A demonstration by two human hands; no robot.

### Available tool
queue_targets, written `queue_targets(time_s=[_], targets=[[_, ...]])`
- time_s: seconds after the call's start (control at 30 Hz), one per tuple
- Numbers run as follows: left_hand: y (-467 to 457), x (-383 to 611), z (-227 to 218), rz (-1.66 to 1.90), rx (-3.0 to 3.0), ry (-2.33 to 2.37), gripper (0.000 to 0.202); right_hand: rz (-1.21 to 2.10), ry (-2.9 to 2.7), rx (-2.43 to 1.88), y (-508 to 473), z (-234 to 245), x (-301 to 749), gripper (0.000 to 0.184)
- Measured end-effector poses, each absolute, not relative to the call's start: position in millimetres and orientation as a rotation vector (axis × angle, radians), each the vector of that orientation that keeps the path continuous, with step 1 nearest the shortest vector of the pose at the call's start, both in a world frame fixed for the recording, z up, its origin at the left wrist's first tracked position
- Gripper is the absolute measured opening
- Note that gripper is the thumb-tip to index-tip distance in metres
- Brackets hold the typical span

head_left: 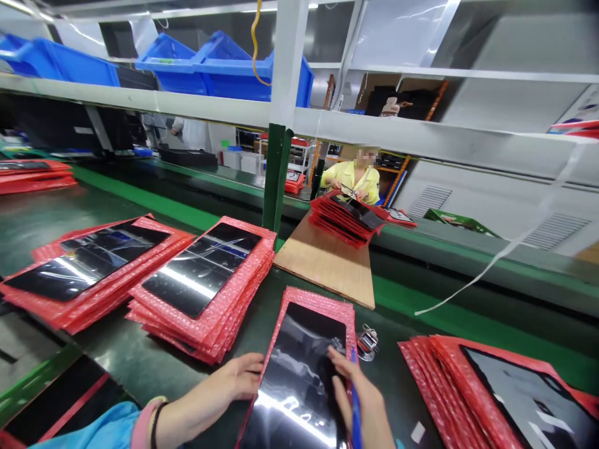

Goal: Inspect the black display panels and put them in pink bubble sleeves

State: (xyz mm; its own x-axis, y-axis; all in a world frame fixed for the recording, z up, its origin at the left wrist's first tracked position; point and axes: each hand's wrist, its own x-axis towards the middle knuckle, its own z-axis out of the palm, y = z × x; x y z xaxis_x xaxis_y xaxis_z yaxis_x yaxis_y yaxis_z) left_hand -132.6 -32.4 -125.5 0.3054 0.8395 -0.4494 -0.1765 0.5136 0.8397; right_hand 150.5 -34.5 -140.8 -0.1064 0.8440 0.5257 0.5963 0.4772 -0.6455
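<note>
A glossy black panel lies in a red bubble-wrap bag (304, 368) on the green bench right in front of me. My left hand (241, 376) rests at the bag's left edge, fingers curled against it. My right hand (358, 390) lies on the panel's right side, fingers pressed together, with a blue pen-like tool (354, 411) under the palm. A small metal clip (367, 342) sits just right of the bag.
Two stacks of bagged panels (201, 284) (88, 268) lie at left, another stack (496, 393) at right. A brown board (327, 262) carries a further stack (346, 218). A person in yellow (355, 178) works across the line. Blue bins (224, 65) stand on the shelf.
</note>
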Motion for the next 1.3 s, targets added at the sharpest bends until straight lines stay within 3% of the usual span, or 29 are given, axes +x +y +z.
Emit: queue_targets(time_s=[0.1,0.27,0.63,0.87,0.97,1.17,1.3], targets=[[-32,-128,-98,0.633,0.742,1.073,0.029,0.141,-2.081,-1.151,-39,-145,136,0.032],[-12,-113,-82,0.574,0.704,1.186,0.019,0.077,-2.065,-1.127,-34,-150,136,0.029],[12,-84,-53,0.85,0.967,0.885,0.034,0.308,-1.679,-1.147,-36,-151,148,0.018],[54,-197,-11,1.03,1.084,1.064,0.048,0.469,-1.483,-1.18,-39,-145,151,0.023],[63,-247,4,1.141,1.145,1.22,0.045,0.509,-1.492,-1.167,-40,-142,146,0.022],[74,-288,0,1.217,1.241,1.382,0.043,0.824,-1.364,-1.208,-48,-142,138,0.033],[88,-294,-4,1.213,1.402,1.515,0.048,0.862,-1.351,-1.209,-54,-140,136,0.042]])
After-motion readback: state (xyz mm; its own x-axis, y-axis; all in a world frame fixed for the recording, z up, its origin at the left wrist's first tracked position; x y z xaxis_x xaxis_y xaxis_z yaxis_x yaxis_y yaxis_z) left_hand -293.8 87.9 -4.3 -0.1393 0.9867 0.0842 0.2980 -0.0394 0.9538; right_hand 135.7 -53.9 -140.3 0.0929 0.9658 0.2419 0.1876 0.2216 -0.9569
